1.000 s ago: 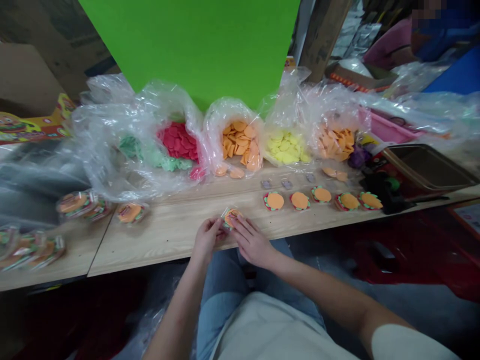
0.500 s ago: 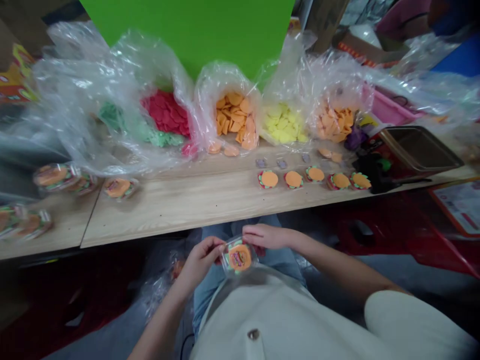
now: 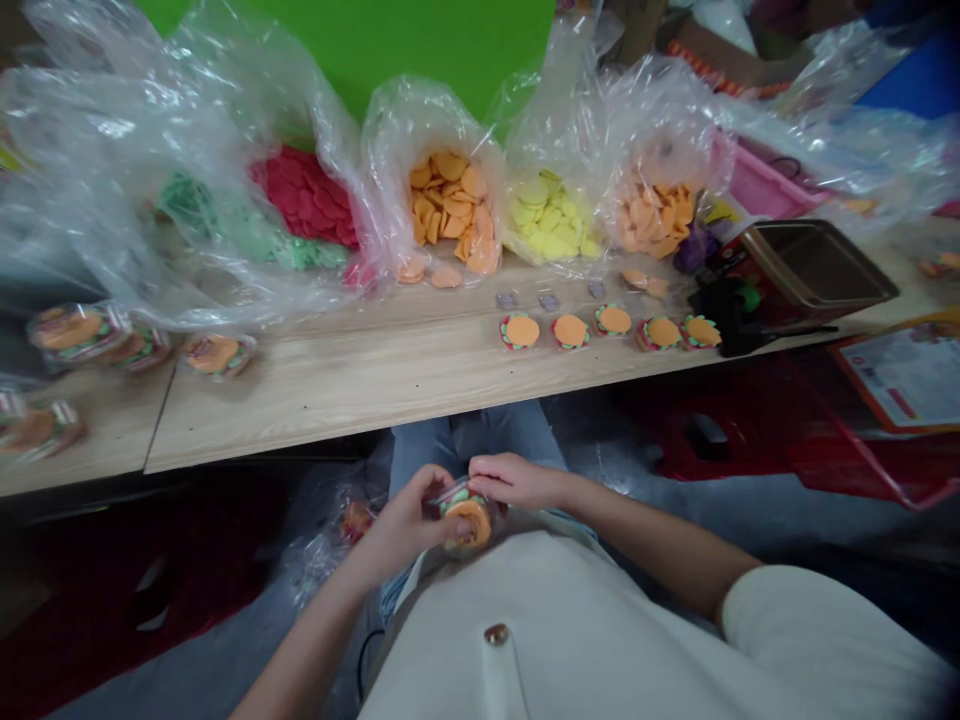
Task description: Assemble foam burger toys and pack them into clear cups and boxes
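Together, left hand [image 3: 405, 522] and right hand [image 3: 516, 480] were closed on a small clear packet [image 3: 466, 518] with an orange burger piece inside, fingers pinching its edges from both sides. Packet was held over the lap, against the shirt [image 3: 570, 640], below the table [image 3: 330, 395] edge and apart from it. On the table: five burger toys [image 3: 611, 328] in a row, well apart from the hands. Behind them lay open bags of orange discs [image 3: 446, 205] and yellow discs [image 3: 551, 215].

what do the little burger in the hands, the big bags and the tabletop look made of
The burger: probably soft foam or gummy layers, matte orange, in a glossy clear wrapper. The bags: thin clear plastic film, crinkled with glare. The tabletop: wood or wood-look laminate, pale grain, matte.
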### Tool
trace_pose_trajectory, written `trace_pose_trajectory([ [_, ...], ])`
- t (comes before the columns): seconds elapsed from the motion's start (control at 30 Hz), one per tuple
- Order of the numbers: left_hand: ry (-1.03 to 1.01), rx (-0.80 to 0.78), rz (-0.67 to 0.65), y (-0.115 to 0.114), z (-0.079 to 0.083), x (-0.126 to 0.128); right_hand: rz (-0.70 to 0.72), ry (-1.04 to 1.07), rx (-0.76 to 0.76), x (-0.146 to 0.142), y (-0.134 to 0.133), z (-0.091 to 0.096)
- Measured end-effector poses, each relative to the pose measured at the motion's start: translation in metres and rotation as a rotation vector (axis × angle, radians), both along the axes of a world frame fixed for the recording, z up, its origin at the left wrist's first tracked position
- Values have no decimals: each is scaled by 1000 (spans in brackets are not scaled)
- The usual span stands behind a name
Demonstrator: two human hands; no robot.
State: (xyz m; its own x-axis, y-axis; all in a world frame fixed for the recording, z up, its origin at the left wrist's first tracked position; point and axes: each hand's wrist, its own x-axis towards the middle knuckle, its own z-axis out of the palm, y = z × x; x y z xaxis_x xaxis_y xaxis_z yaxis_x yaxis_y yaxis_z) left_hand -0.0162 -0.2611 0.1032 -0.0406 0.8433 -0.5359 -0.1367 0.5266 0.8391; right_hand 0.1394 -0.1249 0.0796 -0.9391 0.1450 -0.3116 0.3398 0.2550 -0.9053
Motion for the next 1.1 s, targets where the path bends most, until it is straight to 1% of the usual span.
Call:
trace_pose_trajectory([
  [0.03,9,-14,50,5,-1,3,-94,-22,39,-2,-3,-2],
  [0.13,22,-71,238,18,-4,12,-488,-70,188,-8,-13,-11],
  [0.17,36,-71,290,21,-4,16,-603,-63,215,-9,-16,-13],
  [0.2,51,-55,333,24,-3,19,-688,-44,225,-10,-16,-15],
  [0.27,81,2,391,29,-1,24,-778,24,244,-12,-13,-16],
  [0.37,120,78,448,37,0,28,-796,125,283,-16,2,-12],
  [0.43,124,105,481,45,-2,30,-831,159,279,-21,13,-10],
  [0.5,122,130,541,55,-6,32,-934,167,238,-28,19,-11],
  [0.57,148,182,623,68,-10,35,-1080,172,173,-37,20,-15],
  [0.63,217,262,692,80,-14,40,-1213,198,73,-46,19,-19],
  [0.7,285,334,734,90,-15,46,-1306,230,-23,-53,18,-22],
  [0.77,313,366,757,97,-14,52,-1350,265,-62,-57,20,-23],
  [0.83,293,369,769,100,-12,54,-1346,291,-52,-59,23,-24],
  [0.9,233,371,765,99,-10,52,-1323,306,-27,-57,25,-23],
  [0.97,140,360,744,94,-9,46,-1290,292,43,-50,26,-21],
  [1.03,61,320,705,86,-7,37,-1227,279,107,-38,28,-18],
  [1.07,40,293,681,81,-6,33,-1161,280,115,-31,29,-15],
  [1.1,31,269,655,77,-5,29,-1062,284,99,-23,31,-12],
])
